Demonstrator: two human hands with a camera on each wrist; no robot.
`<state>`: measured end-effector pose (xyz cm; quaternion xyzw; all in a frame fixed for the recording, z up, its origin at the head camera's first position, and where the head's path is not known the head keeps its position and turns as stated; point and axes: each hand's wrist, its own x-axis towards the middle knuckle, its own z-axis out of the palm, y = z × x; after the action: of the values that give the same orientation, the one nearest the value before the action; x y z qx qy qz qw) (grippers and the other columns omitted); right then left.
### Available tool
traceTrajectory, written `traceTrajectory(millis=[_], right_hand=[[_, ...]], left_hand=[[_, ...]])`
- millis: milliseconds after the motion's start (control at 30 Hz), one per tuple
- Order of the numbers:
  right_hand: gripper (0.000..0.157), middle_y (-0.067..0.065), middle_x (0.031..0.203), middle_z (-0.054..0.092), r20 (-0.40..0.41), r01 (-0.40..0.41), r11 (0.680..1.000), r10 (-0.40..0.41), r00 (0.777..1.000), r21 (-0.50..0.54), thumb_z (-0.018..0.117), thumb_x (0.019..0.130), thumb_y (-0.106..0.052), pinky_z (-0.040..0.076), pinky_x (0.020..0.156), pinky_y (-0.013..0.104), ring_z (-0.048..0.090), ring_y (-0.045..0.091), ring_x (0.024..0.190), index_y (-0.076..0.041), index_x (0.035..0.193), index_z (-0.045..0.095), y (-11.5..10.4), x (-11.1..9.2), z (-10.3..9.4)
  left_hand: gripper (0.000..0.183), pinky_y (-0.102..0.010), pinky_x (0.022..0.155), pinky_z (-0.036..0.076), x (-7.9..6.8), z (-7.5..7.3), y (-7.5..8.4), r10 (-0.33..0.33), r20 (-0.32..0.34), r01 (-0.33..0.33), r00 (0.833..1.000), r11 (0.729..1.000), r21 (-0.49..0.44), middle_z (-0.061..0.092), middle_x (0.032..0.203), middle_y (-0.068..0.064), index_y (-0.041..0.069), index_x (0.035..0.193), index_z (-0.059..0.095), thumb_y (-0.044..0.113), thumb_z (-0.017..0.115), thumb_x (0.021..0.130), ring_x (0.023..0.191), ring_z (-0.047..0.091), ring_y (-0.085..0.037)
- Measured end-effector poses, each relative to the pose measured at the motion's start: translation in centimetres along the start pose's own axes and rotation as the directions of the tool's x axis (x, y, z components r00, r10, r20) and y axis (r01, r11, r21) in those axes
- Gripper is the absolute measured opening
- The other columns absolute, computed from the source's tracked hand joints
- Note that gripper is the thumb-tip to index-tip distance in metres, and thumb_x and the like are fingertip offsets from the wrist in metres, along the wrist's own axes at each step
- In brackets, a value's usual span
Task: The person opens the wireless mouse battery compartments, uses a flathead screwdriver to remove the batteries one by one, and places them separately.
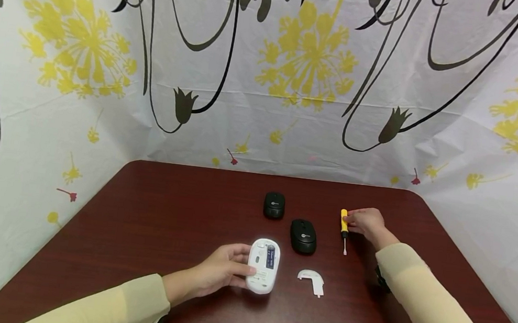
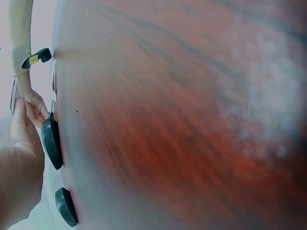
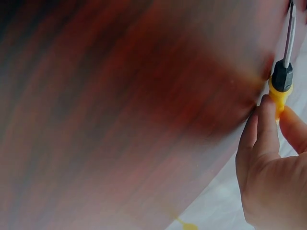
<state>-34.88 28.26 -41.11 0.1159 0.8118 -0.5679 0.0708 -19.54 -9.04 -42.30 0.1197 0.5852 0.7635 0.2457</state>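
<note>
My left hand (image 1: 209, 273) grips a white computer mouse (image 1: 256, 274) by its left edge, thumb across its underside. The mouse's underside faces up toward the head camera, its battery bay uncovered around a dark blue battery (image 1: 270, 256). A white curved battery cover (image 1: 316, 280) lies on the table to the right of the mouse. Over at the right, my right hand (image 1: 368, 223) pinches the yellow handle of a screwdriver (image 1: 344, 224), whose metal tip points toward me. In the right wrist view, thumb and fingers sit on either side of the screwdriver handle (image 3: 277, 98).
Two black computer mice rest between the hands: a smaller one (image 1: 274, 206) farther back and a larger one (image 1: 303, 236) nearer. Everything stands on a dark red-brown wooden table (image 1: 178, 205). A white flower-patterned cloth (image 1: 253, 129) hangs behind and at both sides.
</note>
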Motion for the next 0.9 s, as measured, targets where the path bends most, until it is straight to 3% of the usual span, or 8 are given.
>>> traceTrajectory(millis=[433,733,900], right_hand=[[0.034,0.022,0.104,0.062,-0.026,0.019,0.997,-0.021,0.999,-0.075,0.062,0.092,0.001,0.058,0.073,0.034,0.063,0.013,0.073,0.018,0.12,0.054,-0.02,-0.14,0.22],[0.032,0.031,0.116,0.059,-0.034,0.032,0.994,-0.036,0.999,-0.107,0.062,0.092,0.0,0.058,0.074,0.035,0.064,0.014,0.076,0.018,0.118,0.057,0.08,-0.32,0.22],[0.032,0.029,0.116,0.059,-0.062,0.002,0.995,-0.008,0.998,-0.096,0.064,0.091,0.0,0.058,0.073,0.034,0.064,0.014,0.075,0.017,0.118,0.058,0.0,-0.25,0.3]], left_hand=[[0.053,-0.043,0.079,0.057,0.03,0.04,0.06,-0.004,0.003,0.004,1.0,1.0,-0.002,0.062,0.109,-0.018,-0.015,0.133,0.041,-0.01,0.061,0.085,0.094,0.065,-0.028],[0.053,-0.043,0.079,0.057,0.09,0.07,0.06,-0.006,0.0,0.006,1.0,1.0,-0.003,0.062,0.109,-0.018,-0.015,0.133,0.041,-0.01,0.061,0.085,0.094,0.065,-0.028],[0.052,-0.044,0.079,0.057,0.04,0.11,0.1,-0.007,0.002,0.007,1.0,1.0,0.002,0.062,0.109,-0.018,-0.015,0.133,0.041,-0.009,0.061,0.085,0.094,0.065,-0.028]])
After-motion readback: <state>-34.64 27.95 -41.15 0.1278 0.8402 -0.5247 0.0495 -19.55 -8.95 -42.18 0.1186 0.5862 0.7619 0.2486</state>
